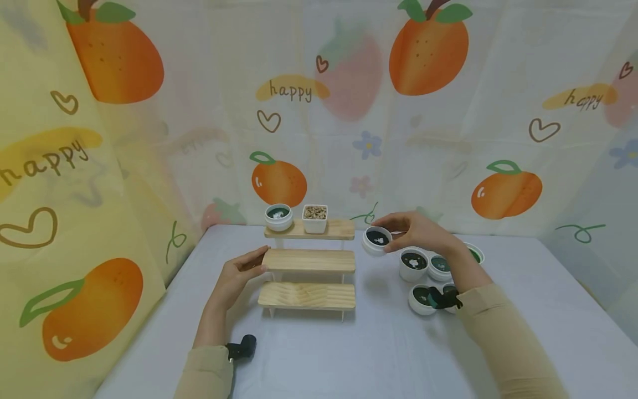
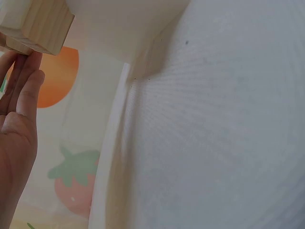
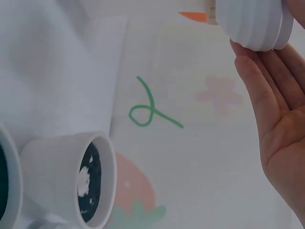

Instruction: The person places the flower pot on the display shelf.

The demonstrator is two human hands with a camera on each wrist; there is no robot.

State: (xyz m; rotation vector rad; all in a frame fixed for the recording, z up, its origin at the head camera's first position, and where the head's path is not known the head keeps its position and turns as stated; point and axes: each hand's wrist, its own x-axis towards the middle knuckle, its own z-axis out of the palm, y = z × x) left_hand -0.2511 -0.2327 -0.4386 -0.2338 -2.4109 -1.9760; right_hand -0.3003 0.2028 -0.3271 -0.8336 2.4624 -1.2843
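My right grip (image 1: 418,230) pinched a round white dark-filled pot (image 1: 377,239) beside the three-tier pale-wood stand (image 1: 306,296); my left grip (image 1: 237,278), nearly straight-fingered, touched its middle tier (image 1: 309,260). Two filled white pots (image 1: 315,223) topped it; more white pots (image 1: 413,267) on the white-clothed tabletop (image 1: 309,360) seemed left to place.

The left arm (image 1: 206,368) and right arm (image 1: 503,338) are both extended forward, sleeved almost to the wrists. The left hand (image 1: 238,278) is held inward, its fingers (image 2: 29,93) kept nearly straight. The right hand (image 1: 421,230) is reached farther out and pointed leftward; its thumb (image 1: 397,242) and fingers are drawn together in a pinch.
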